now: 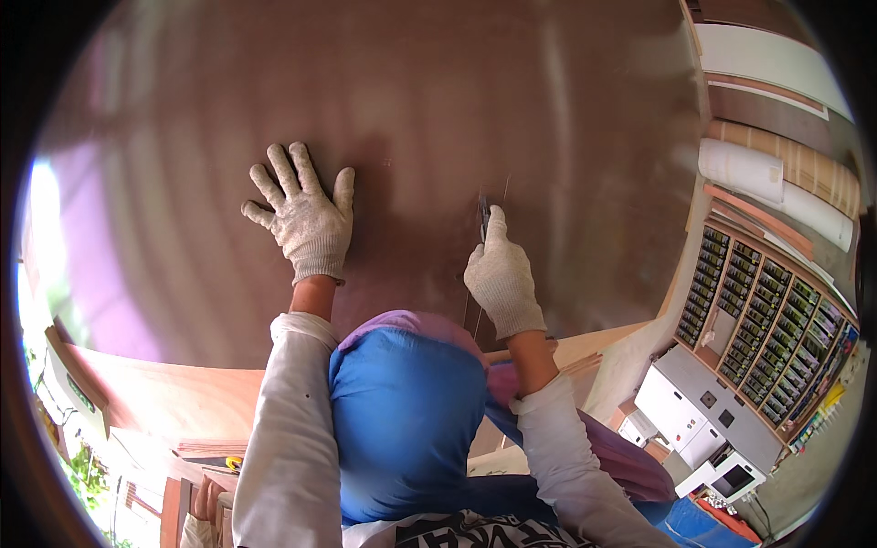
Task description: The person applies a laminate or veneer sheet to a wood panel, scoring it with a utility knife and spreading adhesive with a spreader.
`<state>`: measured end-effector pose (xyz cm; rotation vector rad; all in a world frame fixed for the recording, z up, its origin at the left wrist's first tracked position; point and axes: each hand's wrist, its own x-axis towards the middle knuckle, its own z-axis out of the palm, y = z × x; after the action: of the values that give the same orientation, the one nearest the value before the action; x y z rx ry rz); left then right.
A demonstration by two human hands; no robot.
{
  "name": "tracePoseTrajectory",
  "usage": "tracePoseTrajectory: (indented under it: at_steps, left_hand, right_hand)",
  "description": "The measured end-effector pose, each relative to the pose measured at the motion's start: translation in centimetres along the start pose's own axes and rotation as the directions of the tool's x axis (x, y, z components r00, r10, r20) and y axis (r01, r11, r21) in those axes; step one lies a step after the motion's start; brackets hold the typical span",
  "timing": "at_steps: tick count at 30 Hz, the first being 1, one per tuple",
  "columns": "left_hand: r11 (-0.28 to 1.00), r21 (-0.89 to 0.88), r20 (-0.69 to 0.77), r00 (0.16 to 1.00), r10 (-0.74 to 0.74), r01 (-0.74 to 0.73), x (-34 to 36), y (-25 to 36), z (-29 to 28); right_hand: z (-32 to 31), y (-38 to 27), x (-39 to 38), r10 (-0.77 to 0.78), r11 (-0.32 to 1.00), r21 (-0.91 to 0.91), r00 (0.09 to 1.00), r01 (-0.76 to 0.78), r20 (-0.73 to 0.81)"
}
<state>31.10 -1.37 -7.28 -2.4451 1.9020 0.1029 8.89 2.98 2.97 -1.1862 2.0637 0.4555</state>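
A large, glossy brown sheet [393, 82] spreads out in front of me. On it my left hand [306, 215], in a pale knit glove, lies flat with its fingers spread and holds nothing. Over to the right, my gloved right hand [504, 279] is closed around a slim dark utility knife [484, 217], the index finger stretched along it. Much of the knife is hidden by the hand. Thin straight lines run along the sheet near the knife, both beyond the hand and below the wrist.
Pale wooden board edges [174, 388] show under the sheet's near side. A yellow-and-black tape measure [235, 463] lies at lower left. Along the right are wrapped rolls [740, 169], a rack of small items [758, 320], a white cabinet [676, 406] and a blue bin [699, 525].
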Motion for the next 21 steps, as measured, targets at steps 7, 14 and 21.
tracePoseTrajectory:
  at_steps: [7,14,21]
  left_hand:
    - [1.0,0.019,0.03,1.0,0.0,0.0,0.0,-0.1,0.0]
    - [1.0,0.022,0.025,1.0,0.004,-0.005,0.2,-0.2,0.0]
    - [0.999,0.046,0.024,1.0,0.004,-0.005,0.1,0.0,0.0]
  right_hand:
    - [1.3,1.2,0.4,-0.035,0.999,0.003,0.999,0.035,-0.021]
    - [1.7,1.6,-0.6,-0.063,0.998,0.003,0.998,0.063,-0.024]
    - [2.1,2.0,-0.8,-0.059,0.996,0.061,0.997,0.062,-0.052]
